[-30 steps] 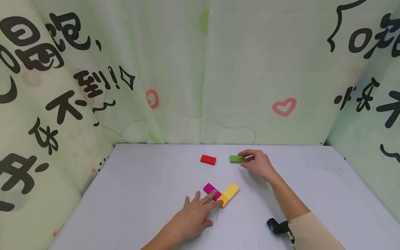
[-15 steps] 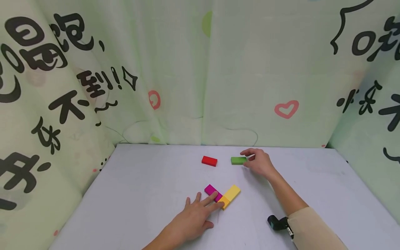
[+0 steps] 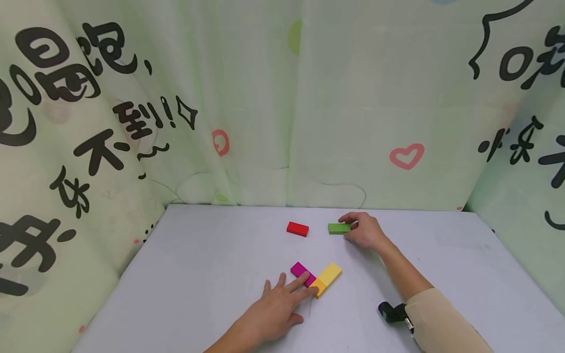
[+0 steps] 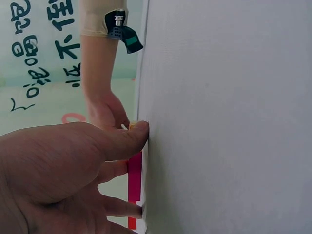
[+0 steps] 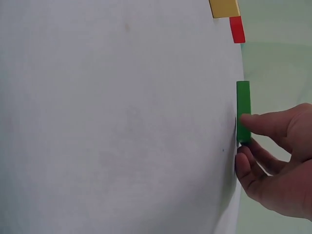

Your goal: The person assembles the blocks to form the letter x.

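My right hand (image 3: 366, 233) pinches the right end of a green block (image 3: 337, 229) near the table's far side. In the right wrist view, the thumb lies across the face of that block, with the other fingers curled behind and below its end. My left hand (image 3: 280, 306) is spread low over the table, its outstretched fingertips resting on a magenta block (image 3: 299, 269) and an orange-yellow block (image 3: 319, 289). A lighter yellow block (image 3: 331, 272) continues from the orange one, and together with the magenta block they form a V. Fingers partly cover the magenta and orange blocks.
A red block (image 3: 297, 229) lies left of the green one at the back. The white table (image 3: 198, 274) is bounded by a printed pale green curtain (image 3: 344, 108) behind and on both sides. A black device (image 3: 390, 312) is strapped at the right sleeve.
The head view has shifted slightly, so everything sits a little lower and further right. The right hand's raised fingers have closed in on the green block. The left hand stays on its blocks.
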Action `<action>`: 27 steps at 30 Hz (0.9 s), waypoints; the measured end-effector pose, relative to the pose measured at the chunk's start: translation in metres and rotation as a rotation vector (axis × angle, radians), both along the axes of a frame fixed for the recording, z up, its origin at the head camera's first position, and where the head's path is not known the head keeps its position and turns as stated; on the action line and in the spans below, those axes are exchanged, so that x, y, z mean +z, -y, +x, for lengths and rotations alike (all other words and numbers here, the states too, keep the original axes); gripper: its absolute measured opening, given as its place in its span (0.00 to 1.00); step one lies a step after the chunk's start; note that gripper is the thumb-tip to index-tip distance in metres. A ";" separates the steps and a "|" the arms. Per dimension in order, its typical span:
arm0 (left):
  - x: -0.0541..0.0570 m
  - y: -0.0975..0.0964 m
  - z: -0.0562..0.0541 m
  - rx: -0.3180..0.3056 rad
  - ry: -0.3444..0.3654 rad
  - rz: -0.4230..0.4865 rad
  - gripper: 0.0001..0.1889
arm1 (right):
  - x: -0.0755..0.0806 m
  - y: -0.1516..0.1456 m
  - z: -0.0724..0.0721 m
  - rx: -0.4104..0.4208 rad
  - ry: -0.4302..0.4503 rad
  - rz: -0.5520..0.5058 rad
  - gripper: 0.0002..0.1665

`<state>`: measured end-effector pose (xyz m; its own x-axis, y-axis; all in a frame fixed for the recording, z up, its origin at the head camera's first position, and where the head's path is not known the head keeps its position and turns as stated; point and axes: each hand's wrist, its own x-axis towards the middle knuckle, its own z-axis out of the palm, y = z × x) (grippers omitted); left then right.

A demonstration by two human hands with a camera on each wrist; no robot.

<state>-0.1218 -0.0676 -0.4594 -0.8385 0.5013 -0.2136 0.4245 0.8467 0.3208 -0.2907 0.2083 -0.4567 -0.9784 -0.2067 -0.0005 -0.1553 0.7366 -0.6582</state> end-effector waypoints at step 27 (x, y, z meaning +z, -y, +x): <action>0.002 -0.001 0.000 0.001 0.007 -0.018 0.36 | -0.004 0.006 -0.014 0.037 -0.017 0.112 0.20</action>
<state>-0.1222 -0.0665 -0.4573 -0.8373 0.4966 -0.2287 0.4215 0.8528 0.3085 -0.3044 0.2027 -0.4606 -0.9702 -0.2422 -0.0087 -0.1944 0.7991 -0.5688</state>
